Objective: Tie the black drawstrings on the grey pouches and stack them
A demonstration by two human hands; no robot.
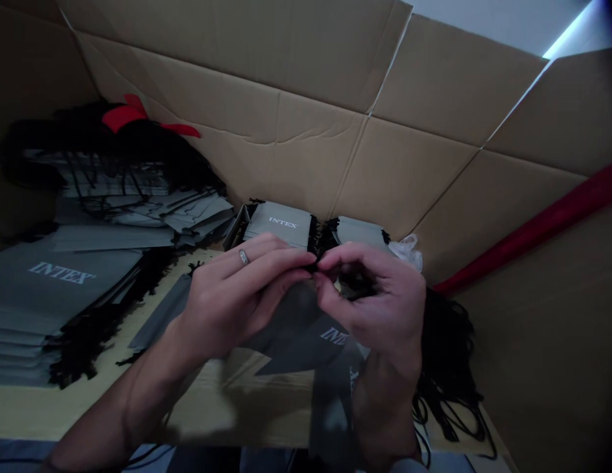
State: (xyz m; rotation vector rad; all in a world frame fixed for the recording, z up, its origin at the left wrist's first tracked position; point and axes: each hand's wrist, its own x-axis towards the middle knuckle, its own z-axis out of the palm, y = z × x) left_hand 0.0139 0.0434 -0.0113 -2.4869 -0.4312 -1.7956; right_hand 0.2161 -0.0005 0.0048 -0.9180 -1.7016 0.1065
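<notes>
My left hand (pixel 241 295), with a ring on one finger, is closed in a pinch at the middle of the view. Facing it, my right hand (pixel 379 295) pinches too, and the fingertips of both hands almost meet. A small dark bit, which looks like black cord, shows between them; the fingers cover most of it. Below the hands a grey fabric pouch (pixel 296 328) with white INTEX lettering hangs or lies, partly hidden by my right hand. More grey fabric (pixel 330 401) lies under my right wrist.
Stacks of grey INTEX pouches (pixel 64 276) with black cord ends fill the left. Black cords with a red strip (pixel 125 118) top one pile. Two smaller stacks, one of INTEX pouches (pixel 281 220), stand behind my hands. Loose black cords (pixel 448 355) hang at right. Cardboard walls (pixel 296 125) enclose the table.
</notes>
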